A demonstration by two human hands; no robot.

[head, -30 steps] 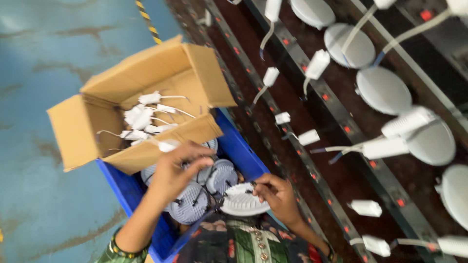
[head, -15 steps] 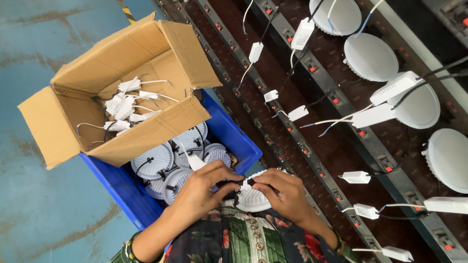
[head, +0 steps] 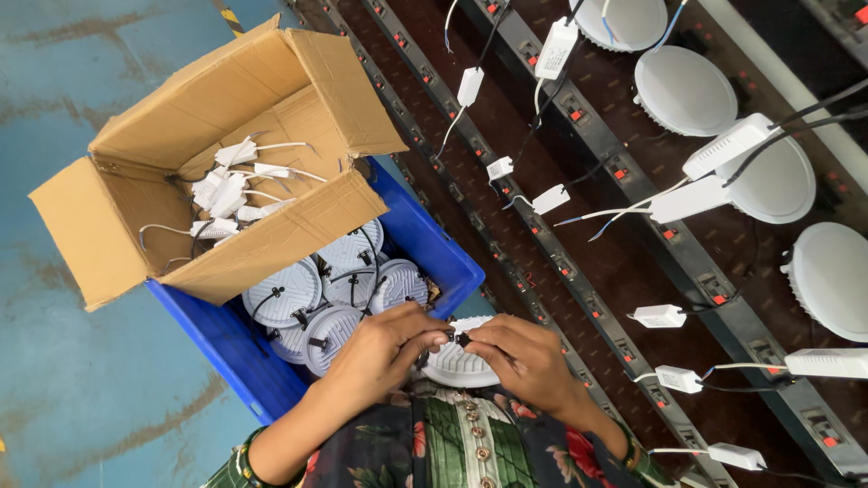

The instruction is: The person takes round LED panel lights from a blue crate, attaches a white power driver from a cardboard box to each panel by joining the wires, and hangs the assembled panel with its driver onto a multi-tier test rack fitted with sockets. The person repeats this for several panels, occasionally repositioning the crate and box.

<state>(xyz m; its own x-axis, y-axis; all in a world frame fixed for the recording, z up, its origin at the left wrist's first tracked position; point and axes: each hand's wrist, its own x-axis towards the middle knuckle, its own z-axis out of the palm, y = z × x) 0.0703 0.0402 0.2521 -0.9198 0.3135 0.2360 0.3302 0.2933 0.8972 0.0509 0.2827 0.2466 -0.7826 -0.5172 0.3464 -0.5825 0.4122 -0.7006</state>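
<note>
Head view: left hand (head: 384,348) and right hand (head: 520,357) both pinch a small black connector (head: 462,341). It sits above a round white lamp (head: 457,366), apparently resting in the lap beside the blue crate (head: 226,348).

Cardboard box (head: 271,108): plain brown, holding white driver units (head: 221,190) with white leads. Crate (head: 425,244): solid bright blue. Round lamp fittings (head: 348,271) inside it: white, ribbed, with black wires. Lamp (head: 457,366) at the hands: white. Floor (head: 54,90): blue-green, mottled, with a yellow-and-black striped mark. Rack rails (head: 542,244): black on dark reddish brown, with small red switches. Garment (head: 452,447): dark floral print, red and green.
</note>
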